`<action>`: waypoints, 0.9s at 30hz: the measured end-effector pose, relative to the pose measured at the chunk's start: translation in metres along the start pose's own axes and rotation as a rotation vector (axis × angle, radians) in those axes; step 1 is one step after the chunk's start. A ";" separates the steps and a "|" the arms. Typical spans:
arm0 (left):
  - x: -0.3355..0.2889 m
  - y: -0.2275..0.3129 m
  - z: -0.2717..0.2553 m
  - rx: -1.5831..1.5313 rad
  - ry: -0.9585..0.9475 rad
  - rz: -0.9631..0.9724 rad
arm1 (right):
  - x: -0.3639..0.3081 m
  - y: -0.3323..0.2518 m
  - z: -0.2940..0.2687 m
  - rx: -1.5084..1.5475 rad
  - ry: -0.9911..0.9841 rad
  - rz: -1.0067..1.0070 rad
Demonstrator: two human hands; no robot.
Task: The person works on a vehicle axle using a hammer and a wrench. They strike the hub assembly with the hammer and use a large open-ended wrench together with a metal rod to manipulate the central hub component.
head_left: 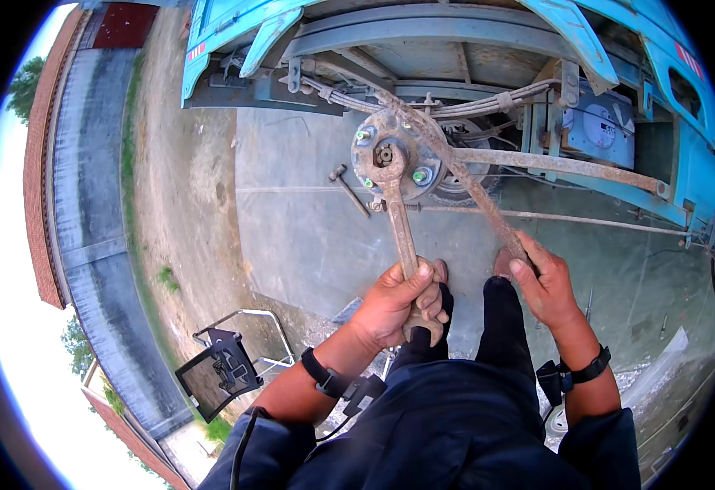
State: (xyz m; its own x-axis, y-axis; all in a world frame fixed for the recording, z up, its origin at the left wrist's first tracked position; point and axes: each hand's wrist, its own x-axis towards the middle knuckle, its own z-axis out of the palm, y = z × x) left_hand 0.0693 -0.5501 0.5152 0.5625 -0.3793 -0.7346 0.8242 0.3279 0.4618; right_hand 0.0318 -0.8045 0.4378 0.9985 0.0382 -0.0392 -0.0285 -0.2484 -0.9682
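Note:
My left hand is closed round the shaft of a big rusty wrench. Its ring end sits over the middle of a wheel hub, around the centre nut. The wrench's open jaw sticks out below my fingers. Studs with greenish nuts stand on the hub face. In my right hand is the lower end of a long rusty bar. The bar slants up and left across the hub's right side; whether it touches a stud is hidden.
Above the hub are leaf springs and the underside of a blue vehicle. A hammer lies on the concrete floor left of the hub. A metal-framed folding chair stands lower left. A thin rod runs right beneath the vehicle.

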 end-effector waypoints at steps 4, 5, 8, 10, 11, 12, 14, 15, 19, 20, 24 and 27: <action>0.003 0.003 -0.016 0.235 0.086 0.212 | 0.016 -0.020 -0.002 -0.027 -0.022 0.174; 0.008 0.009 -0.022 0.272 0.183 0.357 | 0.019 -0.020 0.000 -0.074 -0.039 0.189; 0.028 0.053 -0.035 0.301 0.475 0.544 | 0.042 -0.029 0.010 -0.178 -0.021 0.130; 0.044 0.080 -0.045 0.304 0.501 0.667 | 0.058 -0.043 0.023 -0.194 -0.041 0.163; 0.049 0.092 -0.045 0.286 0.503 0.632 | 0.073 -0.052 0.027 -0.185 -0.062 0.222; 0.053 0.104 -0.046 0.267 0.504 0.598 | 0.088 -0.062 0.032 -0.176 -0.082 0.281; 0.065 0.114 -0.045 0.248 0.494 0.531 | 0.110 -0.071 0.045 -0.171 -0.037 0.215; 0.071 0.117 -0.045 0.241 0.483 0.496 | 0.119 -0.062 0.056 -0.165 0.001 0.154; 0.088 0.118 -0.061 0.185 0.378 0.450 | 0.148 -0.055 0.067 -0.157 -0.008 0.219; 0.092 0.117 -0.066 0.208 0.328 0.428 | 0.152 -0.050 0.067 -0.158 -0.006 0.246; 0.098 0.121 -0.077 0.226 0.187 0.330 | 0.163 -0.049 0.069 -0.212 -0.021 0.247; 0.096 0.128 -0.070 0.177 0.168 0.283 | 0.170 -0.043 0.073 -0.165 0.000 0.314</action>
State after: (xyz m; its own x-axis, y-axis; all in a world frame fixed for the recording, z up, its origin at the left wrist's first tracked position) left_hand 0.2240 -0.4836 0.4690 0.7634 -0.1430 -0.6300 0.6443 0.2390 0.7265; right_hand 0.1995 -0.7168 0.4542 0.9422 -0.0647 -0.3288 -0.3263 -0.4009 -0.8560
